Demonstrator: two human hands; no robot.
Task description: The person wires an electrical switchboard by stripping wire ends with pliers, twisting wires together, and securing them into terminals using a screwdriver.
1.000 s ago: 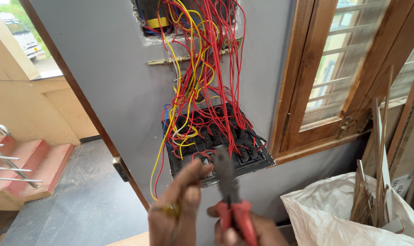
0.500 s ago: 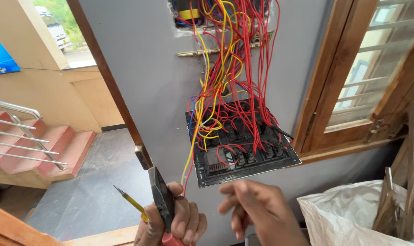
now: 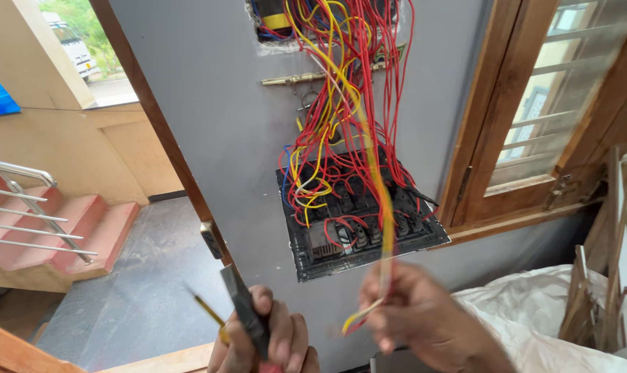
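Observation:
My left hand [image 3: 268,342] grips pliers [image 3: 246,312] with dark jaws pointing up-left, and a thin yellow wire end [image 3: 206,309] sticks out beside them. My right hand [image 3: 417,321], blurred, pinches a yellow wire [image 3: 377,200] that runs up into the bundle. A black switch plate [image 3: 358,228] hangs face-in from the grey wall [image 3: 210,117], tied to a tangle of red and yellow wires [image 3: 334,90] coming out of a wall box opening [image 3: 275,24] at the top.
A wooden window frame [image 3: 493,117] stands to the right. A white sack [image 3: 555,318] with wooden sticks [image 3: 614,276] sits at the lower right. A wooden door edge [image 3: 161,131], red steps [image 3: 79,228] and a metal railing [image 3: 30,207] lie to the left.
The pliers stay in my left hand. My right hand has closed on a yellow wire and pulls it down from the bundle. The view has shifted slightly.

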